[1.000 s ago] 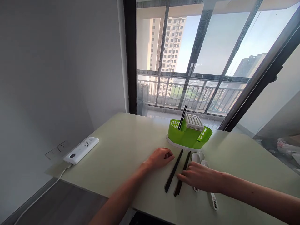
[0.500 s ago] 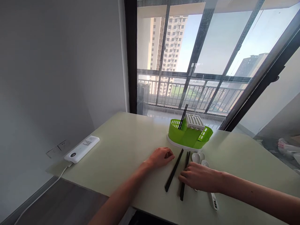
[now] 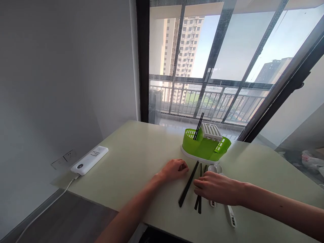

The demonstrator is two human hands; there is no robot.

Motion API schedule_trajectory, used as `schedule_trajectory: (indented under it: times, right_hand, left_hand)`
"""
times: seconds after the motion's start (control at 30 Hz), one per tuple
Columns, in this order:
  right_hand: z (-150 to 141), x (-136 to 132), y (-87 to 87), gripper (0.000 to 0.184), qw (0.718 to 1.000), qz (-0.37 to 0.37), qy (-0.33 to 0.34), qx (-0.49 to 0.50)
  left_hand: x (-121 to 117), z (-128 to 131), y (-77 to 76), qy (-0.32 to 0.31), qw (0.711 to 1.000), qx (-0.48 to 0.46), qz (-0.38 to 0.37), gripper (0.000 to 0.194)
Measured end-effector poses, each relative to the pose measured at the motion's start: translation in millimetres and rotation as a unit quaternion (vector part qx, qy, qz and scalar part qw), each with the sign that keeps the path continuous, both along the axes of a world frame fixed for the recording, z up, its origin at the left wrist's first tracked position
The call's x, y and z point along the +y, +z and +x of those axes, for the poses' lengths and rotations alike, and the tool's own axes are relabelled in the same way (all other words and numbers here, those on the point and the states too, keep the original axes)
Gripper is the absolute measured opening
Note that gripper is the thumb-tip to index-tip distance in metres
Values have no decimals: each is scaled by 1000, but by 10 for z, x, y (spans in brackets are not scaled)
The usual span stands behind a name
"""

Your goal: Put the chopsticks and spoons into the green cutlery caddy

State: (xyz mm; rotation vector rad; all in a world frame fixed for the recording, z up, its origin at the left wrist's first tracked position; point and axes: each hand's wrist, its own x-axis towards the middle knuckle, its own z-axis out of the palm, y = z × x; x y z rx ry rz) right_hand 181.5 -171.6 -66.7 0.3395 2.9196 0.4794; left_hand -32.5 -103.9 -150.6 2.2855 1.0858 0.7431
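Note:
My right hand is closed around a pair of black chopsticks on the table, their two ends crossing and spreading apart below my fingers. Another black pair of chopsticks lies to the left, between my two hands. My left hand rests on the tabletop beside that pair, fingers loosely curled with nothing visible in them. Several white spoons lie under and to the right of my right hand, partly hidden by it. Behind the hands stands a green utensil basket on a white base, with black chopsticks upright inside.
A white slotted piece sits on top of the basket's middle. At the table's left edge lies a white power strip with its cable hanging down. The pale green table reaches back toward a glass sliding door.
The chopsticks under my right hand have shifted and now splay into a cross. The right hand has moved slightly up. My left hand stays in place.

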Motion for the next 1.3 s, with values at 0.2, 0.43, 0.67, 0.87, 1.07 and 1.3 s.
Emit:
schedule_trajectory:
  times: [0.2,0.43,0.67,0.87,1.07,1.3]
  right_hand:
    - [-116,-176,420,21,1000,17,18,14]
    - [-224,-471,722,15,994,96,48,17]
    - [-261,-537,695,16,990,122,42,52]
    - [-263,-513,640,11,991,126,39,31]
    - [-276,-561,591,12,993,108,45,29]
    - [-283,-506,577,12,994,92,49,23]
  left_hand:
    - [-28,4,27,3,1000,-13,-24,18]
    - [-8,13,66,0,991,-72,-110,33]
    - [-46,-11,268,-155,873,-281,-367,64]
    - [-51,-72,231,-182,790,-383,-442,57]
    - [-16,-98,187,-138,797,-374,-454,45]
    - [-7,-103,217,-124,783,-375,-481,43]
